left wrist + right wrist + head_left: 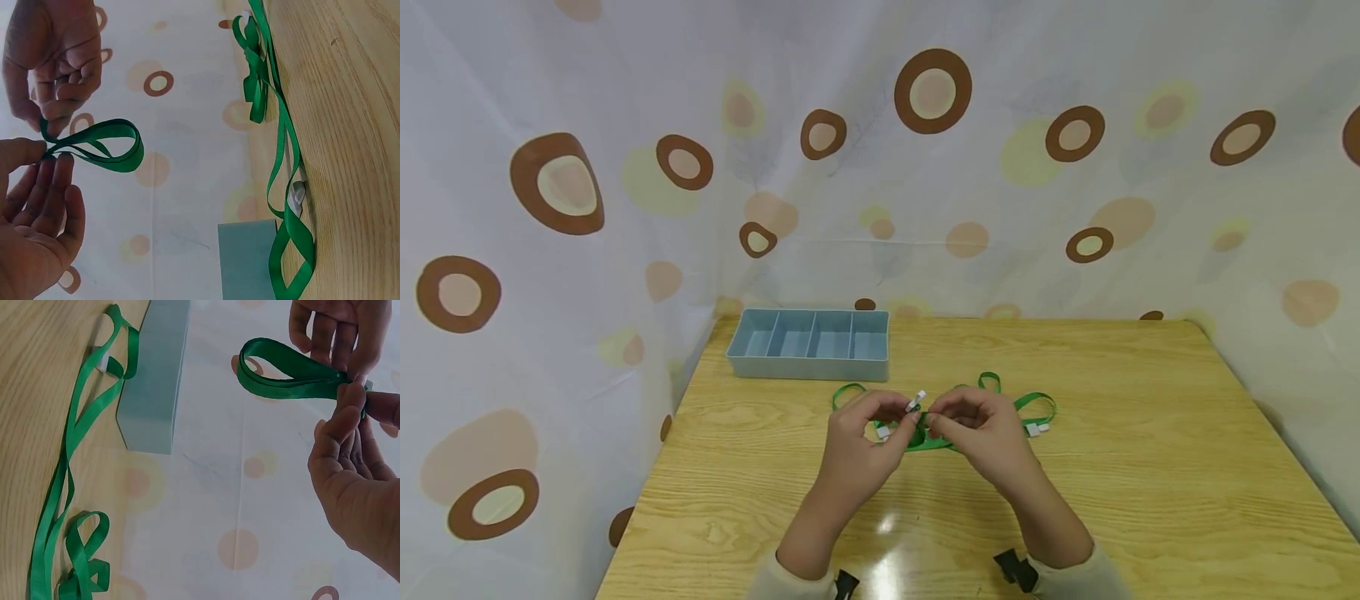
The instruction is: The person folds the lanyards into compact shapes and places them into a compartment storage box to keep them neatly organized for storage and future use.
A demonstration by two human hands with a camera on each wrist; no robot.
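Note:
Both hands are raised over the table, fingertips close together on one green ribbon lanyard [132,153]. My left hand [859,437] pinches it between thumb and fingers where its strands meet, and a small white clip [916,401] sticks up beside the thumb. Opposite, my right hand [992,433] pinches the lanyard close to the same spot. Its doubled loop [275,390] extends away from the fingers in both wrist views. More green lanyards [301,244] lie loosely tangled on the table, with white clips [1033,430] among them. The fingers partly hide the pinched strands.
A blue-grey tray [808,368] with several compartments stands at the back left of the wooden table [1150,450]. Behind the table hangs a pale curtain [1015,275] with round brown and beige patterns.

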